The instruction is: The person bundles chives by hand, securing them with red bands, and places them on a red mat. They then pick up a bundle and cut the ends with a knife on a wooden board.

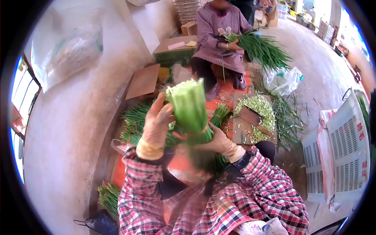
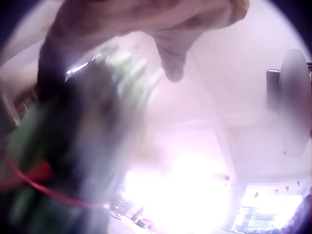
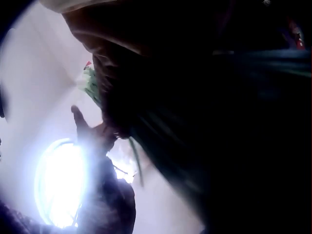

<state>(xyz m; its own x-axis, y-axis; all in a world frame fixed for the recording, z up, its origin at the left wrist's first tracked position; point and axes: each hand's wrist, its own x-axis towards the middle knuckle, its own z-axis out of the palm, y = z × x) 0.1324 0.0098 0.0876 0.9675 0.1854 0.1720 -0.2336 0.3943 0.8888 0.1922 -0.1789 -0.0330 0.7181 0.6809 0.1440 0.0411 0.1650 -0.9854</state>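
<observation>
A bundle of garlic chives [image 1: 190,105], bound with a red band [image 1: 180,136], stands cut ends up in front of me, blurred. My right hand [image 1: 218,141] grips it low down near the band. Beside the pale cut ends is my left hand [image 1: 158,123], its fingers fairly straight and pointing up. In the left wrist view the left hand [image 2: 131,19] reaches over the top of the bundle with one digit sticking out. The right wrist view is mostly dark, with long leaves running below the right hand [image 3: 109,63].
A cleaver [image 1: 250,116] lies on a board [image 1: 239,135] among chopped pale ends [image 1: 261,105]. More chive bundles [image 1: 135,123] lie at the left. Facing me, a seated person [image 1: 219,35] holds loose chives [image 1: 260,49]. White plastic crates [image 1: 338,149] stand at the right.
</observation>
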